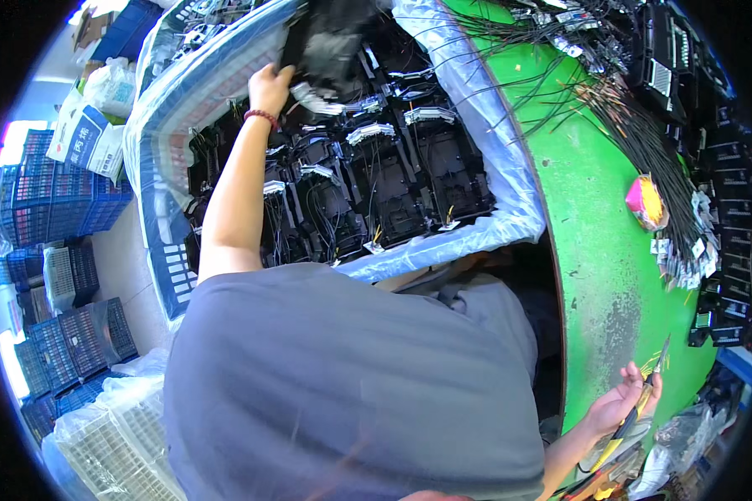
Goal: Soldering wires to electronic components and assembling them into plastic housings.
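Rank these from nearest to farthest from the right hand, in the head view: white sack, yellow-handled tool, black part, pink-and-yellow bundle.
1. Yellow-handled tool: in the right hand.
2. Pink-and-yellow bundle: ahead, on the green tabletop.
3. Black part: at the left hand.
4. White sack: far left.

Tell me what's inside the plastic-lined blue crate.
Black parts with thin wires. The left hand and the dark part it holds hide some; anything beneath the top layer is covered.
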The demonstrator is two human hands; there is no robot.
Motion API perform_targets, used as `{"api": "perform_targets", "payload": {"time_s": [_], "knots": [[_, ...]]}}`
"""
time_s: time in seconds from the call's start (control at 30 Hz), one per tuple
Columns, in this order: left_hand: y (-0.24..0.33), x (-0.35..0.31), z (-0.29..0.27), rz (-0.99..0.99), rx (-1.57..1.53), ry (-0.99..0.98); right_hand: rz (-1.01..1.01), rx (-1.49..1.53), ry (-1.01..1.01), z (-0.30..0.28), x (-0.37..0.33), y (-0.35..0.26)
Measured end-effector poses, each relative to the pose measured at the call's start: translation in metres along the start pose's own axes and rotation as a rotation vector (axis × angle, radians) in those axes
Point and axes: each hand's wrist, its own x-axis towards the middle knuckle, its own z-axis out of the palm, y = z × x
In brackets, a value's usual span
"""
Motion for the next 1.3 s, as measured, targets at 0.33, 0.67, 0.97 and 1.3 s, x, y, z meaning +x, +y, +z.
{"api": "perform_targets", "payload": {"time_s": [0.33, 0.67, 0.97, 1.3], "knots": [[-0.084, -0.026, 0.065, -0.374, -0.115, 0.288, 0.021, -0.114, 0.018, 0.036, -0.012, 0.0], [-0.096, -0.023, 0.061, -0.534, 0.289, -0.177, 0.039, -0.106, 0.012, 0.044, -0.02, 0.001], [-0.109, 0.017, 0.078, -0.405, 0.72, -0.694, 0.049, -0.094, 0.027, 0.038, -0.03, 0.003], [0.293, -0.094, 0.084, 0.52, -0.573, -0.398, -0.084, 0.012, -0.056, 0.019, -0.033, 0.002]]}}
